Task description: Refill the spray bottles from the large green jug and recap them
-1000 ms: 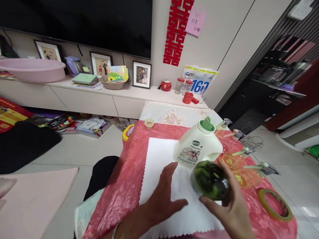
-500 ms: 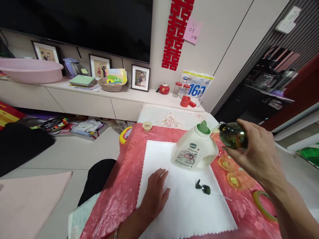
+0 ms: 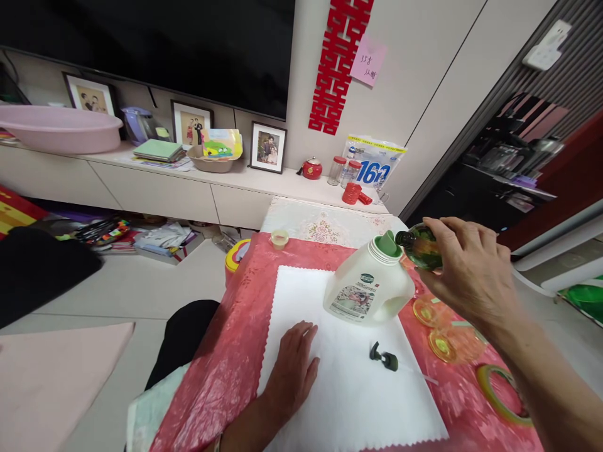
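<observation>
1 green bottle (image 3: 421,246), 1 jug (image 3: 368,287), R grip (image 3: 464,271).

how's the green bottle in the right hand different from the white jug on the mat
The green bottle is small, dark and see-through; the white jug is far bigger, opaque and pale with a printed label. The green bottle is held in the air by the right hand, tipped on its side with its neck toward the jug's mouth; the white jug stands upright on the white mat, untouched. Both are open, with no cap on.
</observation>
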The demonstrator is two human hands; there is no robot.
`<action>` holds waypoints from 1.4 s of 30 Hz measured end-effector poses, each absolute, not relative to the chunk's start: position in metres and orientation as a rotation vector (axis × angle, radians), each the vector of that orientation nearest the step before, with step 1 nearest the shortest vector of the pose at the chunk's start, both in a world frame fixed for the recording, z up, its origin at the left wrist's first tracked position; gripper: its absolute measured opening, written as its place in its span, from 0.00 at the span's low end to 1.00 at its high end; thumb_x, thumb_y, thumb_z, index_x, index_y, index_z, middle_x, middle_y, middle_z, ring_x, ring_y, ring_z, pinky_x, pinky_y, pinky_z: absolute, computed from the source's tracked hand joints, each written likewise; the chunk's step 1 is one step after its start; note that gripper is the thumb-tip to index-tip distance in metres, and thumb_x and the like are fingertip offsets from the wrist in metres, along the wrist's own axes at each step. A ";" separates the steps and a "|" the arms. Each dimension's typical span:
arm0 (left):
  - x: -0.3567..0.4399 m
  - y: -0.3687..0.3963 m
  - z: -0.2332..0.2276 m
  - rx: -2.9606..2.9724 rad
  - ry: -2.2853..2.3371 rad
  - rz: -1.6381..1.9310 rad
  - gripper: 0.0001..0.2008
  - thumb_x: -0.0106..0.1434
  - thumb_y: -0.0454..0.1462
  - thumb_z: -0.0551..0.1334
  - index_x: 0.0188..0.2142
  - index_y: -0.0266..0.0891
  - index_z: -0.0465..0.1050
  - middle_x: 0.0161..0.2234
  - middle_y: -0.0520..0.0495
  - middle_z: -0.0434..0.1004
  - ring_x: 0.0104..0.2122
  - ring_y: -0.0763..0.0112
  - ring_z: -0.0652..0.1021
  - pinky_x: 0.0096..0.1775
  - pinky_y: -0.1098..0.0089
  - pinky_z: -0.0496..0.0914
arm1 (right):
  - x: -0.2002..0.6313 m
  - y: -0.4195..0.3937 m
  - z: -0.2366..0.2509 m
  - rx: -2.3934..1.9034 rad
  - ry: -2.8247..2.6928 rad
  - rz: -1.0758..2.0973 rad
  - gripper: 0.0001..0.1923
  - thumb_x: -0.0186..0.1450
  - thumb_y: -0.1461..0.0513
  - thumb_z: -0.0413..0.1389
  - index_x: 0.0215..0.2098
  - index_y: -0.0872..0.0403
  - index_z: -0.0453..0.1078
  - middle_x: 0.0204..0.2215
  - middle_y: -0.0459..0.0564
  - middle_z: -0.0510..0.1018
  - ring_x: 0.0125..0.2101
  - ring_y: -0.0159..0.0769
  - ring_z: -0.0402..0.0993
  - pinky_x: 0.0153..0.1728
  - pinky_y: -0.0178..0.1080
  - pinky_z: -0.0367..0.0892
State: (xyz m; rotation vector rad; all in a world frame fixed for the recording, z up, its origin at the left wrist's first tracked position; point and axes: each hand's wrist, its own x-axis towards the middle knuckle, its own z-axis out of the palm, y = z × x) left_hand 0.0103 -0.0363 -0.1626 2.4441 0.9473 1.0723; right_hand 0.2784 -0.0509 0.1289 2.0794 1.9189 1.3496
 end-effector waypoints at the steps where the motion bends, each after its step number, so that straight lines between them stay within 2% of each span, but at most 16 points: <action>1: 0.010 -0.036 -0.162 2.446 0.949 1.072 0.29 0.66 0.29 0.54 0.66 0.37 0.55 0.58 0.35 0.69 0.59 0.56 0.71 0.59 0.52 0.70 | 0.278 -0.050 0.129 2.068 1.904 1.362 0.30 0.64 0.55 0.55 0.64 0.53 0.62 0.56 0.54 0.67 0.52 0.52 0.63 0.35 0.41 0.56; 8: 0.009 -0.036 -0.160 2.474 0.940 1.069 0.29 0.66 0.28 0.54 0.66 0.38 0.55 0.58 0.35 0.70 0.58 0.55 0.72 0.58 0.52 0.72 | 0.274 -0.049 0.135 2.007 1.842 1.392 0.32 0.61 0.58 0.57 0.63 0.51 0.63 0.57 0.52 0.65 0.54 0.50 0.61 0.38 0.42 0.55; 23: 0.010 -0.036 -0.164 2.439 0.924 1.062 0.30 0.65 0.28 0.54 0.67 0.39 0.54 0.58 0.35 0.70 0.58 0.54 0.73 0.59 0.50 0.71 | 0.271 -0.044 0.141 1.890 1.842 1.426 0.32 0.60 0.63 0.59 0.63 0.48 0.62 0.59 0.51 0.64 0.58 0.49 0.58 0.44 0.44 0.53; 42: 0.011 -0.036 -0.163 2.441 0.914 1.050 0.31 0.65 0.28 0.54 0.67 0.40 0.54 0.58 0.36 0.71 0.57 0.54 0.73 0.57 0.50 0.72 | 0.269 -0.046 0.144 1.853 1.940 1.383 0.28 0.65 0.66 0.55 0.63 0.49 0.62 0.61 0.56 0.62 0.61 0.55 0.56 0.51 0.52 0.55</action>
